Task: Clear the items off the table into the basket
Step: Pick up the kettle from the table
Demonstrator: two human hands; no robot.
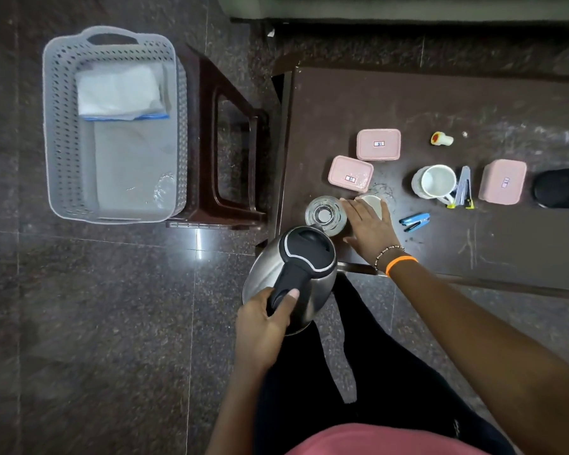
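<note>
The left hand (265, 318) is wrapped around the black handle of a steel kettle (289, 277), thumb laid along the top of the grip, and holds it off the near left corner of the dark table (506, 244); the kettle's black lid is closed, so what it holds cannot be told. The right hand (370, 226) lies over a small white cup (373, 203) on the table, fingers together and curved across its rim; whether they grip it cannot be told, and the cup's inside is mostly hidden. Just left of that hand stands a clear drinking glass (326, 215), upright and seemingly empty.

Further back sit two pink lidded boxes (350, 174), each with a small label, lids on, contents hidden; a third pink box (502, 181) lies to the right. Between them a white mug (436, 182) lies tipped with its mouth toward the camera, empty inside; a grey-blue clip tool (463, 188) rests just beside its handle, a blue stapler (414, 221) nearer the front edge, and a small white-and-red cap (441, 138) at the back.

The grey perforated basket (60, 133) stands on the floor well left of the table, beside a brown plastic stool (230, 159); in it lie a white folded cloth (119, 90) at the far end and a clear plastic item (163, 192) in the near right corner.
</note>
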